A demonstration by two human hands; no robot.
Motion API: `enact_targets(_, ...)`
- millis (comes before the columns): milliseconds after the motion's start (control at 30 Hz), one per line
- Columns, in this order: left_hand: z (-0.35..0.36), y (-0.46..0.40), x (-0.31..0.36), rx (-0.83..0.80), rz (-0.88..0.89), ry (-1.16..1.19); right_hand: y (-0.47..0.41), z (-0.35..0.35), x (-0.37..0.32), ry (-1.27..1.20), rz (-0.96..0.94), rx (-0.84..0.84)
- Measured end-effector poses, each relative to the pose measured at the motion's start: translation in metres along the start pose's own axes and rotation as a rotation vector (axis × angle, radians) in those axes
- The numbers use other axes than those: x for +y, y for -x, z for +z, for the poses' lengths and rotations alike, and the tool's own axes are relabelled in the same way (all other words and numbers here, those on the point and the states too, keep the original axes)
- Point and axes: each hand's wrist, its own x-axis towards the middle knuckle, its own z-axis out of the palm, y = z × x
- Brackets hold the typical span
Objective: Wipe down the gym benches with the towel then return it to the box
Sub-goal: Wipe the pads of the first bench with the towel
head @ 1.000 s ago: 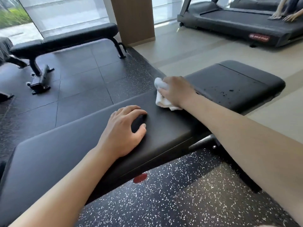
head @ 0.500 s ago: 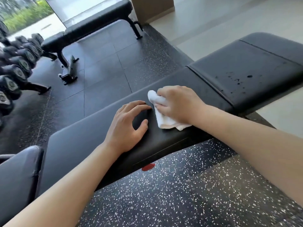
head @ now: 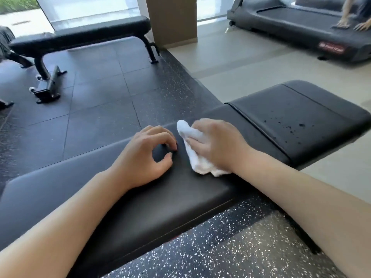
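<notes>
A black padded gym bench (head: 140, 203) runs across the view from lower left to right. My right hand (head: 218, 145) presses a crumpled white towel (head: 195, 157) flat on the long pad, close to the seam with the shorter seat pad (head: 297, 117). The seat pad carries dark wet spots. My left hand (head: 144, 159) rests on the pad just left of the towel, fingers curled and spread, holding nothing. A second black flat bench (head: 80, 35) stands at the far left by the window. No box is in view.
A treadmill (head: 301, 27) stands at the far right with another person's hands on its belt. A brown pillar (head: 171, 19) rises behind the far bench. Dark speckled rubber flooring (head: 220, 247) lies below me; pale floor (head: 241, 63) lies beyond.
My right hand slid the towel left along the pad toward my left hand. The view swung left and then back. My left hand's fingers have curled in a little.
</notes>
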Motion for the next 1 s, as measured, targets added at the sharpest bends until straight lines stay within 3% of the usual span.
enact_targets(133, 0.004, 0.008, -0.01, -0.008, 0.046, 0.032, 0.092, -0.037, 0.009, -0.162, 0.067, 0.038)
enact_targets(233, 0.001, 0.01, -0.007, -0.037, 0.06, 0.033, 0.102, -0.042, 0.01, -0.17, 0.127, 0.032)
enact_targets(400, -0.008, 0.004, -0.008, -0.098, -0.03, 0.056, 0.031, -0.027, 0.017, -0.128, 0.275, 0.007)
enact_targets(533, -0.006, 0.002, -0.009, -0.099, -0.006, 0.045, -0.051, -0.002, 0.039, -0.001, 0.316, 0.027)
enact_targets(767, -0.009, 0.004, -0.013, -0.079, -0.015, 0.059, -0.142, 0.017, 0.046, 0.127, 0.33, -0.22)
enact_targets(900, -0.02, 0.007, -0.012, -0.118, -0.006, 0.042, -0.116, 0.007, 0.012, 0.098, 0.268, -0.153)
enact_targets(1000, -0.02, 0.015, 0.0, -0.177, 0.07, -0.014, -0.062, 0.0, -0.02, -0.134, 0.093, -0.118)
